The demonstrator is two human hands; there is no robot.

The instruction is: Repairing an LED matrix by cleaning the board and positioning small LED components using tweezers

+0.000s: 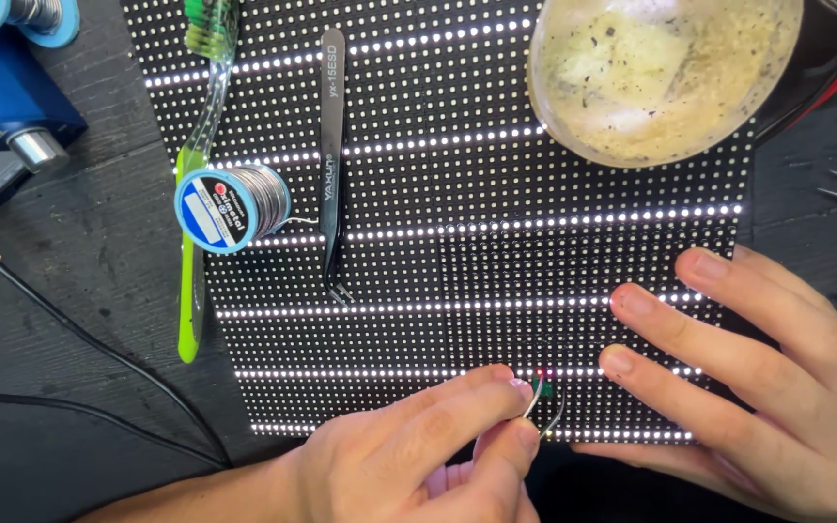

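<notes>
Left hand (pixel 418 455) pinches a thin wire (pixel 540 412) against the lit panel (pixel 457 194); right hand (pixel 758 387) rests open, fingers spread, holding nothing. Tweezers (pixel 331 165) and solder (pixel 232 206) lie unused.

A thin silvery wire (pixel 541 412), bent into a loop, rests its tip on the lit LED panel (pixel 496 194) near a red-green glow.

The person's right hand (pixel 767 387) runs off the right and bottom edges, and the left hand (pixel 418 460) is cut at the wrist by the bottom edge, its palm covering the lower rim of the black dotted LED panel (pixel 457 194). The round clear glass bowl of yellowish speckled paste (pixel 656 73) and the green-handled toothbrush (pixel 198 174) are cropped by the top edge. The small red and green part (pixel 542 385) pinched at the left fingertips is too small to identify.
</notes>
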